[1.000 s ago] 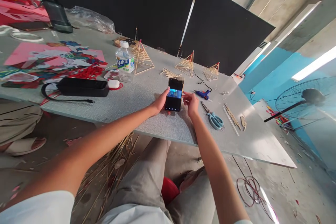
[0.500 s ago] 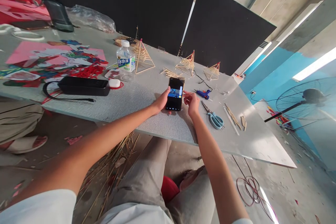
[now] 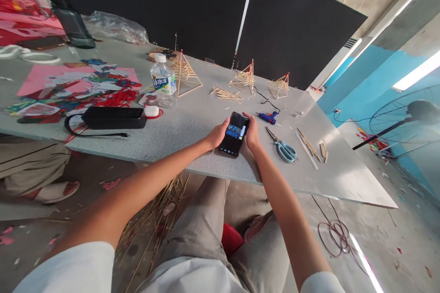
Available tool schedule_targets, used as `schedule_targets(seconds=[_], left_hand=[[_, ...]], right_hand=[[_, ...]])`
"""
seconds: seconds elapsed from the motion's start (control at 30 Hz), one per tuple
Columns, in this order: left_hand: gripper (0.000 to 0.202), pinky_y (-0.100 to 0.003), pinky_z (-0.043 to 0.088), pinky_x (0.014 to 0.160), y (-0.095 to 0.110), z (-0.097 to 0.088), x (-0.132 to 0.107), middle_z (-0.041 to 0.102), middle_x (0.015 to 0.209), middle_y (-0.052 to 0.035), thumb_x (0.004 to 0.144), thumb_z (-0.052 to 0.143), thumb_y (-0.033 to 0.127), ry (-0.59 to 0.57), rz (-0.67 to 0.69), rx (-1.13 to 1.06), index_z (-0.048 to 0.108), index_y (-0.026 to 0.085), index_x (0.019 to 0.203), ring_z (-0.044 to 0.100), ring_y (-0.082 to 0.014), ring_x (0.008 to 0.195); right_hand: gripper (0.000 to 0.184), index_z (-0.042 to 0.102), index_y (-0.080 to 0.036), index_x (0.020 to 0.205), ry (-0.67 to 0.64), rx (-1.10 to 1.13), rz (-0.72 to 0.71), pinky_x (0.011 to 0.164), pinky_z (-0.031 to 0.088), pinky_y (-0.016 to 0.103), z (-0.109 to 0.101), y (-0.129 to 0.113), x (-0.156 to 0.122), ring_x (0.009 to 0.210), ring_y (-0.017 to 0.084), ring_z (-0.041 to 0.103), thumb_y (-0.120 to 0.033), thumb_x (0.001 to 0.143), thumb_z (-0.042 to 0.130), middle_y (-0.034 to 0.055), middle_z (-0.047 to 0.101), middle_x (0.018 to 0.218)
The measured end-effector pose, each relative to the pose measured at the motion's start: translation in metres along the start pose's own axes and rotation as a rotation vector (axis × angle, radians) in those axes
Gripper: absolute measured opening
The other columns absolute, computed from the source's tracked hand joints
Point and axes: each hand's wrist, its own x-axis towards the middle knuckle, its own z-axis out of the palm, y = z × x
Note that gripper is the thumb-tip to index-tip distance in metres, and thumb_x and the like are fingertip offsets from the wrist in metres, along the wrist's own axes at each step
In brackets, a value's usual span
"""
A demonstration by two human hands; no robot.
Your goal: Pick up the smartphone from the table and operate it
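A black smartphone [image 3: 235,133] with a lit screen is held above the near part of the table, tilted a little to the right. My left hand [image 3: 217,135] is closed on its left edge, thumb at the front. Along the right edge my right hand [image 3: 252,132] grips it as well; some of its fingers are hidden behind the phone. Just right of my right hand lie a blue glue gun [image 3: 268,117] and scissors with light blue handles [image 3: 285,151]. Beyond the phone is a small pile of thin sticks [image 3: 226,93].
Three stick pyramids [image 3: 187,75] stand towards the back. Left are a water bottle [image 3: 162,83], a black power bank [image 3: 115,117], a white earphone case [image 3: 151,111] and paper scraps [image 3: 103,78]. Glue sticks and wooden strips [image 3: 309,144] lie right. A person's sandalled foot [image 3: 57,191] shows below.
My right hand has moved from beside the phone, fingers bent near its screen, to gripping its right edge. The phone has turned clockwise. The whole view has shifted slightly.
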Motion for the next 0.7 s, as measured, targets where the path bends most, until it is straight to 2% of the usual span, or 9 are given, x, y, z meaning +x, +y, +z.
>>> schedule_targets(seconds=[0.13, 0.2, 0.3, 0.33, 0.4, 0.47, 0.53, 0.6, 0.7], left_hand=[[0.098, -0.034, 0.046, 0.053, 0.015, -0.016, -0.003, 0.056, 0.053, -0.0059, 0.1, -0.009, 0.078, -0.105, -0.088, 0.251, 0.067, 0.018, 0.093, 0.058, -0.0234, 0.047], [0.081, -0.035, 0.045, 0.053, 0.032, -0.033, -0.006, 0.061, 0.054, -0.0077, 0.104, 0.02, 0.078, -0.177, -0.1, 0.414, 0.069, 0.015, 0.096, 0.06, -0.0255, 0.045], [0.054, -0.038, 0.05, 0.066, 0.067, -0.035, -0.023, 0.075, 0.077, -0.0209, 0.1, 0.059, 0.059, -0.213, -0.002, 0.629, 0.073, 0.007, 0.103, 0.076, -0.0345, 0.072], [0.047, -0.039, 0.051, 0.071, 0.077, -0.025, -0.034, 0.078, 0.087, -0.0251, 0.101, 0.061, 0.048, -0.228, 0.08, 0.718, 0.073, 0.004, 0.112, 0.079, -0.0369, 0.082], [0.042, -0.039, 0.051, 0.069, 0.088, 0.008, -0.066, 0.079, 0.085, -0.0235, 0.106, 0.054, 0.037, -0.395, 0.497, 1.092, 0.07, 0.004, 0.128, 0.08, -0.0353, 0.08], [0.042, -0.036, 0.049, 0.056, 0.082, 0.048, -0.106, 0.079, 0.076, -0.0128, 0.107, 0.056, 0.048, -0.753, 0.941, 1.053, 0.072, 0.016, 0.128, 0.077, -0.029, 0.067], [0.023, -0.036, 0.05, 0.051, 0.058, 0.08, -0.145, 0.078, 0.073, -0.0056, 0.103, 0.063, 0.041, -1.016, 1.3, 0.9, 0.079, 0.026, 0.111, 0.075, -0.0238, 0.064], [0.014, -0.038, 0.05, 0.051, 0.024, 0.098, -0.172, 0.081, 0.079, -0.0052, 0.095, 0.068, 0.041, -0.905, 1.476, 0.943, 0.082, 0.04, 0.099, 0.077, -0.0257, 0.067], [0.024, -0.042, 0.048, 0.047, -0.028, 0.109, -0.185, 0.084, 0.094, -0.0096, 0.085, 0.068, 0.062, -0.402, 1.536, 1.124, 0.083, 0.05, 0.1, 0.079, -0.0323, 0.074]], right_hand=[[0.077, 0.077, -0.019, 0.126, 0.009, -0.09, 0.019, 0.106, 0.053, 0.036, 0.002, 0.002, -0.002, 0.116, 0.026, 0.071, -0.074, 0.105, 0.028, 0.0115, 0.081, 0.119], [0.076, 0.079, -0.02, 0.115, 0.011, -0.143, 0.032, 0.109, 0.051, 0.036, 0.002, 0.002, -0.004, 0.118, 0.027, 0.071, -0.075, 0.105, 0.027, 0.0121, 0.081, 0.12], [0.072, 0.079, -0.019, 0.105, 0.019, -0.216, 0.061, 0.108, 0.05, 0.037, 0.003, 0.002, -0.007, 0.114, 0.027, 0.071, -0.068, 0.106, 0.026, 0.0129, 0.081, 0.116], [0.07, 0.079, -0.02, 0.104, 0.023, -0.234, 0.07, 0.107, 0.051, 0.037, 0.004, 0.002, -0.008, 0.113, 0.027, 0.071, -0.066, 0.107, 0.027, 0.0125, 0.081, 0.115], [0.069, 0.079, -0.021, 0.103, 0.035, -0.261, 0.081, 0.105, 0.051, 0.036, 0.004, 0.001, -0.011, 0.112, 0.027, 0.071, -0.065, 0.107, 0.026, 0.011, 0.081, 0.114], [0.071, 0.079, -0.022, 0.103, 0.054, -0.282, 0.089, 0.103, 0.051, 0.035, 0.006, -0.001, -0.014, 0.112, 0.026, 0.071, -0.065, 0.108, 0.023, 0.0101, 0.081, 0.113], [0.075, 0.078, -0.022, 0.105, 0.08, -0.307, 0.097, 0.102, 0.051, 0.034, 0.009, -0.002, -0.018, 0.113, 0.026, 0.071, -0.065, 0.109, 0.016, 0.0104, 0.08, 0.114], [0.079, 0.077, -0.021, 0.111, 0.095, -0.341, 0.107, 0.101, 0.051, 0.035, 0.013, -0.003, -0.022, 0.114, 0.026, 0.072, -0.063, 0.11, 0.009, 0.0112, 0.08, 0.117], [0.083, 0.075, -0.022, 0.12, 0.064, -0.414, 0.116, 0.098, 0.052, 0.037, 0.019, -0.004, -0.03, 0.111, 0.026, 0.073, -0.062, 0.111, 0.003, 0.0115, 0.08, 0.116]])
